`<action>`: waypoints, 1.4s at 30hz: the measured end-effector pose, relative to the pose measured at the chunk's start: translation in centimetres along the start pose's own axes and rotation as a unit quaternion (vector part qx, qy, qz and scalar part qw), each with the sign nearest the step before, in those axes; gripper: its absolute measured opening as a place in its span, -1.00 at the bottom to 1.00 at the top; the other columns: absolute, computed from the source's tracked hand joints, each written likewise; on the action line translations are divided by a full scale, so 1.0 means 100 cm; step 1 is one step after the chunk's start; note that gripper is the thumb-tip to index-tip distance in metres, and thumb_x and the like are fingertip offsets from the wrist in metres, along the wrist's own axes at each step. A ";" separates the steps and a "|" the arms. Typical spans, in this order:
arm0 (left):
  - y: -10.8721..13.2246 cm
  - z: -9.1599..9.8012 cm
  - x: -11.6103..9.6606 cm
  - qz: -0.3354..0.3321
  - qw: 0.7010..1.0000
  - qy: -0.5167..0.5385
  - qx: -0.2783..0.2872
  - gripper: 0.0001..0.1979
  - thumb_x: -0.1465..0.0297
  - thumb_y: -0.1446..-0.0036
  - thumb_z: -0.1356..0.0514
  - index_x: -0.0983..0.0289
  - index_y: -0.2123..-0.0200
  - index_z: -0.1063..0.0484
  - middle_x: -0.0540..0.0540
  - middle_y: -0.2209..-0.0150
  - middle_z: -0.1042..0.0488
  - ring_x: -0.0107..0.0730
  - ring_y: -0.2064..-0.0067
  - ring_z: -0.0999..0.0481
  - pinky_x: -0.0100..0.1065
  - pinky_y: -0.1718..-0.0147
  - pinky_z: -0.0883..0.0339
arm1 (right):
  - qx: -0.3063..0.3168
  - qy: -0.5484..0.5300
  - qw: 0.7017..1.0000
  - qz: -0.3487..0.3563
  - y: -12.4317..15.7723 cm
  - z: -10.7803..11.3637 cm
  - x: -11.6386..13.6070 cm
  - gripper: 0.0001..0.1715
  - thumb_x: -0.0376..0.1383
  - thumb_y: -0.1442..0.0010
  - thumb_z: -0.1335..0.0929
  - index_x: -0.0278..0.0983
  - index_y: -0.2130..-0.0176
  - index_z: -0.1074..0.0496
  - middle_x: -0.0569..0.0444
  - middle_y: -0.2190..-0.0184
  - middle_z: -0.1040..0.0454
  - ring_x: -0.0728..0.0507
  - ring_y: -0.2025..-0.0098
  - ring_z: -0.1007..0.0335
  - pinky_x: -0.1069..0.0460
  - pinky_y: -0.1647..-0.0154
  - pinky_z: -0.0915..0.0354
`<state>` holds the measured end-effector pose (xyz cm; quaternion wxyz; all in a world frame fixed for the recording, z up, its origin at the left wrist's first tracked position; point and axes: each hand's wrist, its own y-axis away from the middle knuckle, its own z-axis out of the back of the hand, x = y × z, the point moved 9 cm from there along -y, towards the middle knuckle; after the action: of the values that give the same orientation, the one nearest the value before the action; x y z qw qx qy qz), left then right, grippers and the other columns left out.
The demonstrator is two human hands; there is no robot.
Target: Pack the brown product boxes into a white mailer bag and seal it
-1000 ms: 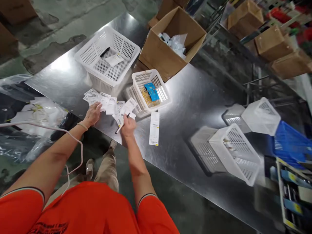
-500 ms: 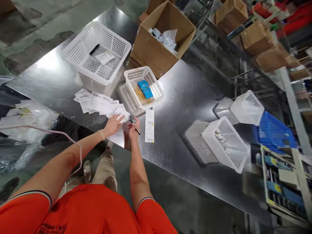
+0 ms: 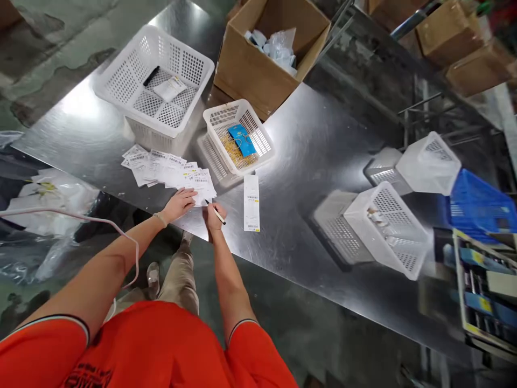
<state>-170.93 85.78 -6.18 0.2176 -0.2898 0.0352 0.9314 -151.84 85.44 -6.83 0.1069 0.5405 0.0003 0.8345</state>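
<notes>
Polished steel table (image 3: 315, 161), near edge: the left hand (image 3: 180, 202) lies flat on the last of a fanned row of labels (image 3: 169, 170); the right hand (image 3: 213, 215) grips a pen (image 3: 215, 211), tip at that label. Thin paper, probably light, limp and likely to skate on steel — best pinned flat or lifted by a free edge.

Four white perforated baskets (image 3: 137, 116), one blue crate (image 3: 476, 207), one open cardboard box (image 3: 246, 70) on the worktop (image 3: 323, 145), at least two more cardboard boxes (image 3: 438, 27) beyond, one pen (image 3: 215, 211), one long label strip (image 3: 251, 202) lying alone, one fanned row of overlapping paper labels (image 3: 169, 170), too many to count.
</notes>
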 end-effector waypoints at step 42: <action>0.002 0.000 -0.002 -0.006 1.000 0.010 0.000 -0.62 0.43 -0.53 -0.15 0.10 -0.08 -0.80 0.23 -0.34 -0.66 0.05 -0.50 -0.50 0.30 -0.54 -0.31 | 0.016 0.113 0.992 0.051 0.002 -0.012 -0.002 -0.42 -0.26 -0.41 -0.30 -0.08 0.57 0.01 0.17 0.59 -0.19 -0.09 0.45 -0.18 0.00 0.27 -0.34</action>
<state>-170.84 85.53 -6.06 0.2227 -0.2995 0.0354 0.9271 -152.87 85.33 -7.51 0.0544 0.4436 -0.0017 0.8946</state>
